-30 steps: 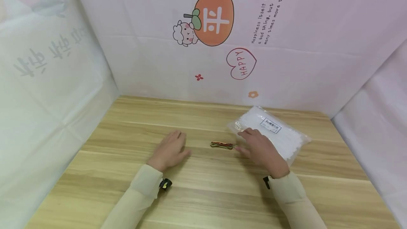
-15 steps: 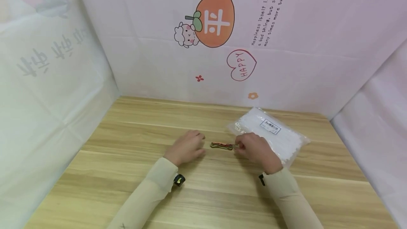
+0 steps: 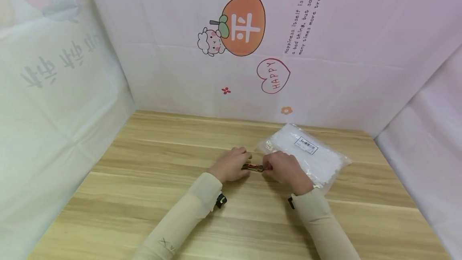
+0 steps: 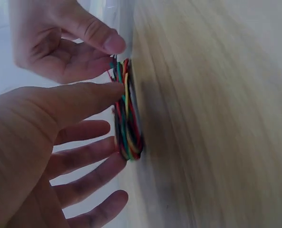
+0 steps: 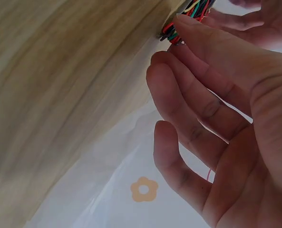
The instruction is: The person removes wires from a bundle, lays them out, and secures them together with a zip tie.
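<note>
A folded bundle of thin coloured wires (image 3: 254, 167), red, green, yellow and black, is between my two hands near the table's middle. My right hand (image 3: 286, 170) pinches the bundle's right end between thumb and index finger; its other fingers are loosely bent. At the opposite end is my left hand (image 3: 231, 165). The left wrist view has its thumb tip against the wires (image 4: 126, 114), the other fingers spread loosely along the bundle without closing round it. In the right wrist view, the thumb and fingertips partly cover the wires (image 5: 198, 9).
A clear plastic bag (image 3: 321, 157) of white contents, with a barcode label (image 3: 306, 145), lies behind and right of my right hand. The wooden table (image 3: 151, 155) meets a printed white cloth (image 3: 173, 83) at the back; more cloth hangs on both sides.
My left hand has moved right to the bundle's left end. My right hand has lowered its fingers and taken hold of the right end. The bag has stayed in place.
</note>
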A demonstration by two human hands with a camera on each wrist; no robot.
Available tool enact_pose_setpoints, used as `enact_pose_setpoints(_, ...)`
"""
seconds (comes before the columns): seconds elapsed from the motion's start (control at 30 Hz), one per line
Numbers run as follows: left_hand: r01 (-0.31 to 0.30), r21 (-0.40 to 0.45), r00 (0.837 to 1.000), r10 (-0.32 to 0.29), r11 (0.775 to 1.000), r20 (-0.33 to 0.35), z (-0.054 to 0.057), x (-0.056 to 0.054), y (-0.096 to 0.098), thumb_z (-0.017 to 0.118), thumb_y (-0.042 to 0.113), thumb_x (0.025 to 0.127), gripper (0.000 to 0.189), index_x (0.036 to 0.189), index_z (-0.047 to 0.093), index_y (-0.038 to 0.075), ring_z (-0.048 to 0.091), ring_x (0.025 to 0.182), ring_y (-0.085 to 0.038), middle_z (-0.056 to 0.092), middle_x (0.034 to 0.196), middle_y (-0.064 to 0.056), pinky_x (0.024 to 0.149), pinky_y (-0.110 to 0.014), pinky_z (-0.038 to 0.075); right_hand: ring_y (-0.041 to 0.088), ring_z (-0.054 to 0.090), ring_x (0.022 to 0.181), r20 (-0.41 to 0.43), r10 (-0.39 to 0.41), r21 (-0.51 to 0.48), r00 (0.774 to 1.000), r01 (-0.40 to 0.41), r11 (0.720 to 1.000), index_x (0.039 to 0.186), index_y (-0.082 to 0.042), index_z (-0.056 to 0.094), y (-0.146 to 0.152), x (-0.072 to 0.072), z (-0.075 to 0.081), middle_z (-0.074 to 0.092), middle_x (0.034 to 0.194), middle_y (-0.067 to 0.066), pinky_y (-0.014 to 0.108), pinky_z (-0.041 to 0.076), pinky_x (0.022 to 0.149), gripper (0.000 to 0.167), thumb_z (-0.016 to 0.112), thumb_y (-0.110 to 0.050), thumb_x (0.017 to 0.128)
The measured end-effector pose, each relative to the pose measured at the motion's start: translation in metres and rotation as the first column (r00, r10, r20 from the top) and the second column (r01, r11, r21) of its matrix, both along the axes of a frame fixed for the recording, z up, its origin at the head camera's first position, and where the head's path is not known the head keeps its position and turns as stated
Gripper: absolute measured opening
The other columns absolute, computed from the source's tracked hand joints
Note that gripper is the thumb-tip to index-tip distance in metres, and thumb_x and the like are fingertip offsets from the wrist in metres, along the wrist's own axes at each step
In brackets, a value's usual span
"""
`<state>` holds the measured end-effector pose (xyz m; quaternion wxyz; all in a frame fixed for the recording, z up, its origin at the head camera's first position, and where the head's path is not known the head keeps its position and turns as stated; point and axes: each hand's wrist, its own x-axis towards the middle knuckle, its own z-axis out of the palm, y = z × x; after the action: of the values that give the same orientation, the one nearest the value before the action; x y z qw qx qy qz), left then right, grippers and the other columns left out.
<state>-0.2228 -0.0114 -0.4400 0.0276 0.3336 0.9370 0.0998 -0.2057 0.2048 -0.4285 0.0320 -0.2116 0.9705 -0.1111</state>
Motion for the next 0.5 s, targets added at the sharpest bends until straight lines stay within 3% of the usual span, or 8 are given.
enact_pose_setpoints(0.1, 0.002, 0.007, 1.0, -0.002, 1.0, 0.015, -0.005, -0.004, 0.007, 0.078, 0.038, 0.096, 0.045, 0.134, 0.068, 0.016, 0.064, 0.111, -0.02, 0.067, 0.122, 0.0, 0.093, -0.036, 0.055, 0.011, 0.059, 0.071, 0.012, -0.001, 0.003, 1.0, 0.001, 1.0, 0.085, -0.019, 0.072, -0.002, -0.001, 0.0, 0.068, 0.078, -0.007, 0.033, 0.045, 0.059, 0.015, 0.086, -0.02, 0.088)
enact_pose_setpoints(0.3, 0.025, 0.01, 1.0, -0.025, 1.0, 0.012, -0.014, -0.009, 0.016, 0.08, 0.035, 0.096, 0.023, 0.113, 0.073, 0.022, 0.058, 0.094, -0.015, 0.062, 0.104, 0.004, 0.078, -0.031, 0.049, 0.01, 0.057, 0.071, 0.02, -0.006, -0.01, 1.0, 0.006, 1.0, 0.084, -0.02, 0.072, -0.005, -0.002, -0.003, 0.068, 0.078, -0.009, 0.033, 0.047, 0.062, 0.014, 0.085, -0.019, 0.089)
enact_pose_setpoints(0.5, 0.015, 0.01, 1.0, -0.015, 1.0, -0.018, -0.013, -0.008, 0.022, 0.079, 0.029, 0.096, 0.013, 0.1, 0.072, 0.02, 0.063, 0.094, -0.018, 0.064, 0.1, 0.003, 0.078, -0.032, 0.052, 0.01, 0.059, 0.071, -0.013, 0.019, -0.021, 1.0, -0.019, 1.0, 0.082, -0.02, 0.072, -0.008, -0.004, -0.006, 0.069, 0.078, -0.008, 0.034, 0.053, 0.067, 0.014, 0.083, -0.017, 0.091)
